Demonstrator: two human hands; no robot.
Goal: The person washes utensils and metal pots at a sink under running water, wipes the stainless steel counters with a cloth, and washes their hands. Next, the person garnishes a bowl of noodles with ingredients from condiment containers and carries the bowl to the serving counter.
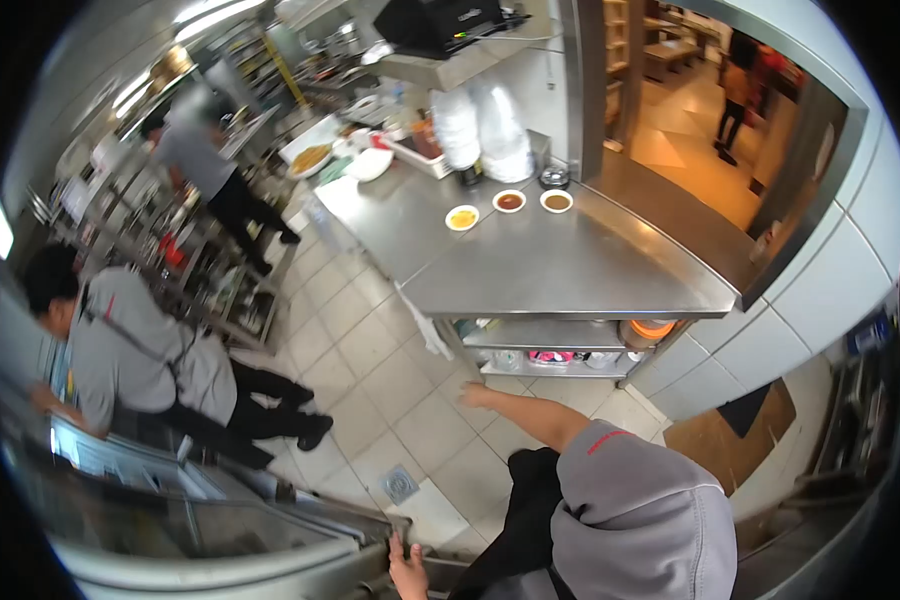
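Note:
My right arm reaches out over the tiled floor, and my right hand (477, 396) is in the air beside the steel counter's (580, 265) lower shelves. Its fingers are small in view but look loosely apart, with nothing seen in them. A white cloth (432, 335) hangs at the counter's near corner, just beyond that hand. Low in the view, my left hand (408, 572) has its fingers stretched upward. They are close to the metal corner of a glass-fronted steel unit (365, 530); contact is unclear. Three small bowls of sauce, yellow (462, 217), red-brown (510, 202) and brown (557, 203), stand on the counter.
A co-worker (150, 350) leans over the unit at left; another person (205, 150) stands farther back by shelving. Stacked clear containers (500, 140) and a tray of yellow food (312, 158) are on the counter's far side. A floor drain (399, 486) lies between the counter and unit.

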